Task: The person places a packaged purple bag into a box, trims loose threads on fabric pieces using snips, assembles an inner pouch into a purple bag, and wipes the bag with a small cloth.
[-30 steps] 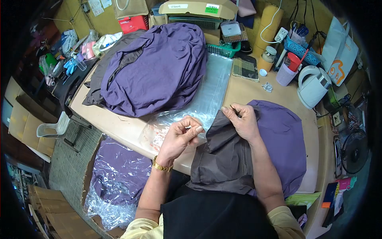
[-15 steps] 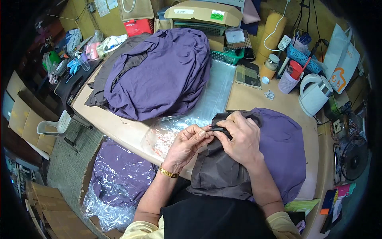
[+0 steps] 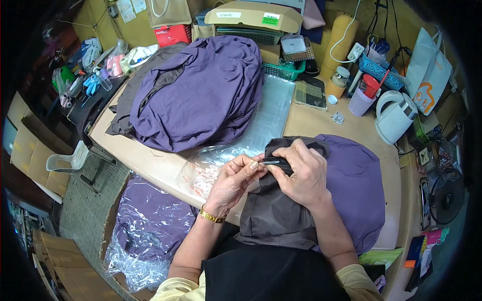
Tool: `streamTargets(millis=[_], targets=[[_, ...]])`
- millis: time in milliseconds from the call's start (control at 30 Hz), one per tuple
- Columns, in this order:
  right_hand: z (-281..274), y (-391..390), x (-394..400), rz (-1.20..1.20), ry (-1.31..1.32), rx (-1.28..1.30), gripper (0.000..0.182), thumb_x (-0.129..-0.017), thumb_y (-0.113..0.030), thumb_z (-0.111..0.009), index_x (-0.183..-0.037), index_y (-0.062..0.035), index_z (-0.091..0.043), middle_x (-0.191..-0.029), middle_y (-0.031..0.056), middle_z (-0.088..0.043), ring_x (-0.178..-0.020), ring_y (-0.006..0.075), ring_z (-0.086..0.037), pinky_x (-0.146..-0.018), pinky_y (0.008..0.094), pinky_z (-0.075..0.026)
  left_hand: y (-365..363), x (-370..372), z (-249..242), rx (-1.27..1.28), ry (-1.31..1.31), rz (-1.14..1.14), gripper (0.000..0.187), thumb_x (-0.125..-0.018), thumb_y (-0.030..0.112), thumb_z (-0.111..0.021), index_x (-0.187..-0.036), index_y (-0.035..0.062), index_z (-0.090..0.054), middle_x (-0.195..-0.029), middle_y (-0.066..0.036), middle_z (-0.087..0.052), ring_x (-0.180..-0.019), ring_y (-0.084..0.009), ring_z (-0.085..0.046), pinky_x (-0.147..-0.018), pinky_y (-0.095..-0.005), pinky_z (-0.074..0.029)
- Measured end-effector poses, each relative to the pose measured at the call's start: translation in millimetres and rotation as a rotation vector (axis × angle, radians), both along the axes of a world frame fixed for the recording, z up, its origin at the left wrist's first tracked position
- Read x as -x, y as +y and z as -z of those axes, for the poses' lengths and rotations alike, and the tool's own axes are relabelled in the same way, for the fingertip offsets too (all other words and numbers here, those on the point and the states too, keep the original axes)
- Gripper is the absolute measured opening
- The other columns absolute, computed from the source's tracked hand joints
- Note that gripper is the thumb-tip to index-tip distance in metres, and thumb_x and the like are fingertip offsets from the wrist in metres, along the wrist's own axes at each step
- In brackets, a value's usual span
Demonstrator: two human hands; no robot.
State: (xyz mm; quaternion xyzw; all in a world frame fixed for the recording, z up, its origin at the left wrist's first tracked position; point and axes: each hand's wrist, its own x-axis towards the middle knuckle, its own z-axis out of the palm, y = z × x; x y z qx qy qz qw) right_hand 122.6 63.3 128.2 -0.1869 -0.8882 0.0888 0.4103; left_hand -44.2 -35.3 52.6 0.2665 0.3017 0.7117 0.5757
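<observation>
Dark grey-brown fabric (image 3: 281,215) lies over a purple fabric piece (image 3: 354,180) at the table's near edge, in front of my body. My right hand (image 3: 304,173) is closed on the upper, bunched part of the dark fabric. My left hand (image 3: 238,178), with a gold watch at the wrist, pinches the end of a narrow dark strip (image 3: 271,162) at the fabric's edge. Both hands' fingertips nearly meet there. A pale glint shows on the strip; its exact kind is too small to tell.
A large heap of purple fabric (image 3: 201,95) lies on the table's left, beside clear plastic bags (image 3: 276,95). Below the table edge, a carton holds plastic-wrapped purple fabric (image 3: 150,215). A white kettle (image 3: 394,118), a utensil cup (image 3: 360,103) and a small fan (image 3: 447,198) stand right.
The hands stay at nearly the same spot. The strip between the fingertips has turned slightly, and more of its pale, shiny side shows. The whole view has shifted a little.
</observation>
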Motion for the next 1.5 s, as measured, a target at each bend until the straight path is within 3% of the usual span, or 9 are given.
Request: streamTargets(millis=[167, 300, 400, 500, 567, 633, 833, 1100, 1500], targets=[[16.3, 10.5, 2.2, 0.001, 0.113, 0.019, 0.024, -0.069, -0.008, -0.081, -0.084, -0.0076, -0.062, -0.08, 0.0069, -0.059, -0.064, 0.0274, -0.061, -0.059, 0.0359, -0.049, -3.2, -7.4, -8.5, -0.008, -0.018, 0.018, 0.011, -0.099, 0.01, -0.062, -0.091, 0.0022, -0.062, -0.13, -0.016, -0.06, -0.114, -0.0196, -0.066, -0.1, -0.0311, -0.054], [12.8, 14.5, 4.3, 0.007, 0.27, 0.579, 0.035, -0.079, -0.018, -0.083, -0.106, -0.003, -0.067, -0.081, 0.0035, -0.058, -0.062, 0.0168, -0.057, -0.061, 0.032, -0.048, -4.9, -5.6, -11.1, -0.014, -0.02, -0.001, 0.011, -0.098, 0.01, -0.062, -0.092, 0.001, -0.062, -0.125, -0.015, -0.064, -0.121, -0.0274, -0.063, -0.103, -0.036, -0.054], [24.2, 38.7, -2.3, -0.105, 0.024, 0.693, 0.029, -0.086, -0.017, -0.078, -0.107, 0.0005, -0.068, -0.078, 0.0033, -0.062, -0.069, 0.0105, -0.056, -0.064, 0.0291, -0.047, -6.6, -7.8, -12.5, -0.018, -0.043, 0.059, 0.01, -0.098, 0.007, -0.061, -0.091, 0.0007, -0.061, -0.129, -0.017, -0.062, -0.125, -0.0298, -0.06, -0.104, -0.0369, -0.053], [43.1, 49.7, 1.9, -0.162, -0.011, 0.799, 0.015, -0.09, -0.011, -0.073, -0.093, 0.003, -0.068, -0.074, 0.0029, -0.066, -0.073, 0.0073, -0.056, -0.068, 0.0256, -0.047, -9.3, -1.2, -16.3, 0.002, 0.005, -0.083, 0.019, -0.103, 0.016, -0.057, -0.09, 0.0036, -0.061, -0.111, -0.016, -0.069, -0.104, -0.0224, -0.07, -0.085, -0.0291, -0.06], [51.4, 57.1, 1.5, -0.199, 0.166, 0.835, 0.014, -0.091, -0.009, -0.072, -0.089, 0.0026, -0.066, -0.077, -0.0002, -0.066, -0.074, 0.0047, -0.056, -0.069, 0.0237, -0.046, -19.0, 29.4, -1.6, 0.068, -0.035, -0.093, 0.031, -0.106, 0.03, -0.051, -0.09, 0.0061, -0.062, -0.08, -0.007, -0.067, -0.066, -0.0103, -0.062, -0.056, -0.0206, -0.047], [45.9, 52.5, 2.9, -0.209, 0.218, 0.863, 0.012, -0.092, -0.007, -0.07, -0.087, 0.0022, -0.064, -0.076, -0.0023, -0.064, -0.072, 0.0028, -0.053, -0.066, 0.0222, -0.044, -9.5, 28.9, 15.1, 0.151, 0.254, -0.516, 0.04, -0.106, 0.043, -0.049, -0.092, 0.0068, -0.063, -0.062, 0.003, -0.053, -0.049, -0.005, -0.037, -0.047, -0.0205, -0.027], [49.1, 53.5, 3.7, -0.16, 0.151, 0.811, 0.016, -0.093, -0.01, -0.071, -0.086, 0.0024, -0.064, -0.071, -0.0044, -0.059, -0.066, 0.0024, -0.049, -0.058, 0.0221, -0.041, -2.1, 11.2, 2.4, 0.099, 0.715, -0.456, 0.041, -0.101, 0.027, -0.062, -0.134, 0.0045, -0.055, -0.073, 0.003, -0.058, -0.057, -0.0023, -0.042, -0.052, -0.0184, -0.034], [39.5, 54.2, -2.5, -0.115, 0.13, 0.822, 0.036, -0.094, -0.021, -0.073, -0.069, -0.0005, -0.056, -0.06, -0.006, -0.044, -0.061, 0.0022, -0.036, -0.051, 0.0252, -0.03, 7.9, 3.1, -6.1, 0.154, 0.87, -0.297, 0.018, -0.09, 0.017, -0.076, -0.085, 0.0003, -0.074, -0.069, 0.005, -0.06, -0.06, -0.0011, -0.049, -0.054, -0.0194, -0.04], [52.5, 64.1, -0.8, -0.06, 0.203, 0.719, 0.046, -0.095, -0.028, -0.071, -0.066, -0.0008, -0.049, -0.058, -0.0036, -0.037, -0.057, 0.0056, -0.032, -0.05, 0.029, -0.028, -7.7, 12.5, -0.9, 0.177, 0.562, -0.327, 0.019, -0.096, 0.019, -0.07, -0.084, 0.0032, -0.068, -0.073, 0.005, -0.057, -0.056, -0.001, -0.045, -0.05, -0.0189, -0.036]])
